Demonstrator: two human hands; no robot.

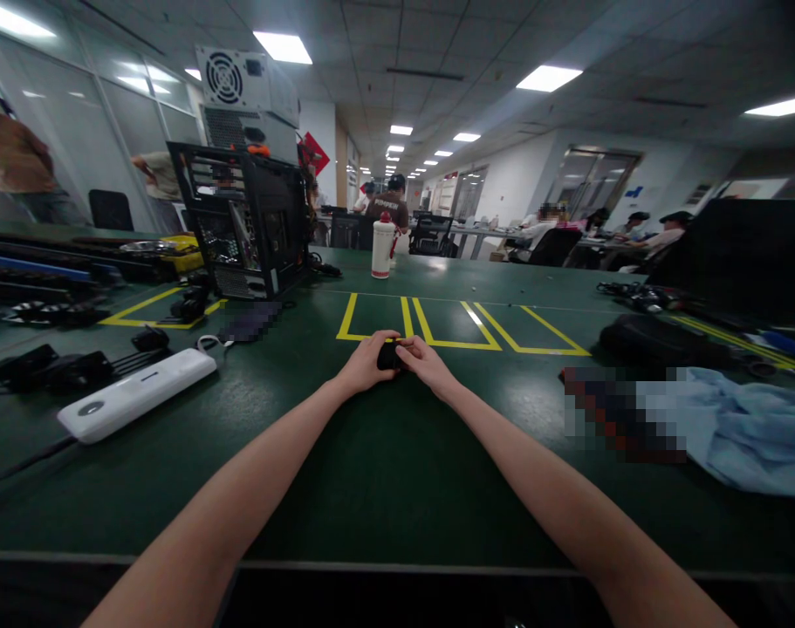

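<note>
A small black object (388, 355) is held between my two hands, low over the green table (397, 471), at the near edge of the yellow tape outlines. My left hand (366, 361) wraps round its left side, thumb below and fingers above. The fingertips of my right hand (426, 362) are closed on its right side. Much of the object is hidden by my fingers, so I cannot tell what it is.
An open black computer case (257, 218) stands at the back left, a white power strip (141, 394) nearer. Behind the tape is a white bottle (382, 248). Light blue cloth (750, 427) and a black pouch (659, 342) lie right. People sit and stand farther off.
</note>
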